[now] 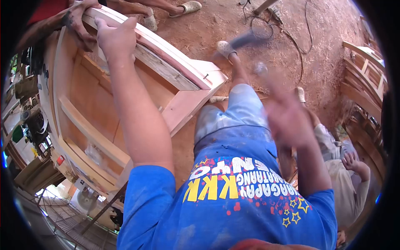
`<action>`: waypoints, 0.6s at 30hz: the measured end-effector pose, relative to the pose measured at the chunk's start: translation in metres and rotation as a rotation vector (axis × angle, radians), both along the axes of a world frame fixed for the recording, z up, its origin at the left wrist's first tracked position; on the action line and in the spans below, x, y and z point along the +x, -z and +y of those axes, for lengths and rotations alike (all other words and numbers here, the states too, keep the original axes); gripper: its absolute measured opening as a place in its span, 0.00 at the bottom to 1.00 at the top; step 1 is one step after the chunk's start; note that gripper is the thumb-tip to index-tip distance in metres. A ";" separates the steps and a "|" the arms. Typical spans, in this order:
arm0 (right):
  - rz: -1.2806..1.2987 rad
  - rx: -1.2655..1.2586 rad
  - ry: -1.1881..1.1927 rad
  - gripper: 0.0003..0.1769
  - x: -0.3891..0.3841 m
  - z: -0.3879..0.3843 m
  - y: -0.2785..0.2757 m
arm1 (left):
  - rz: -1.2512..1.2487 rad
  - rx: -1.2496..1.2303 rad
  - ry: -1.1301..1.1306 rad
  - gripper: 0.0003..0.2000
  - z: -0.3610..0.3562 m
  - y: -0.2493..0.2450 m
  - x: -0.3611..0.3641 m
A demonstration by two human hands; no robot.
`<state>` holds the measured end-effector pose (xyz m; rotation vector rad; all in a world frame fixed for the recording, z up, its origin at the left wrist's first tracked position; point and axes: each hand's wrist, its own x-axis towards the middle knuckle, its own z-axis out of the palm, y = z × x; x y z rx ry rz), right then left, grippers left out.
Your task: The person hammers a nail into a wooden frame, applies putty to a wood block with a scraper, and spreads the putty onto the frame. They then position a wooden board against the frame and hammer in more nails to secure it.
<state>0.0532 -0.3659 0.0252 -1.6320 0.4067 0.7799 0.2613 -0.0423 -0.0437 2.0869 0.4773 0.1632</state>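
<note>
My left hand (118, 39) is closed over the upper edge of a large wooden frame (175, 62), near its far end. Out to the right, my right hand (287, 118) is smeared by motion, its fingers wrapped round the handle of a hammer. The blurred dark hammer head (250, 39) is raised apart from the wood. From the frame's near corner a nail (206, 76) sticks up. A pale slanted board (187, 108) joins the frame below that corner.
Another person's hand (81, 21) grips the frame's far end. A second person (341, 179) is at the right, close to my right arm. Stacked wooden frames (366, 75) stand at the far right. A cable (301, 58) lies on the dirt floor (325, 37).
</note>
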 end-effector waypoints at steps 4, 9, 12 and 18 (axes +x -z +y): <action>0.025 0.009 0.245 0.41 -0.004 -0.003 0.000 | 0.035 -0.048 0.056 0.54 0.011 0.003 0.003; -0.333 0.030 0.739 0.11 0.023 -0.061 0.012 | 0.097 0.048 0.025 0.53 -0.007 -0.016 -0.003; -0.092 -0.065 0.350 0.23 -0.002 -0.017 0.015 | 0.116 0.087 0.008 0.52 -0.012 -0.022 -0.005; -0.016 -0.065 0.333 0.34 0.003 -0.011 0.010 | 0.064 0.020 -0.016 0.54 -0.008 -0.013 -0.005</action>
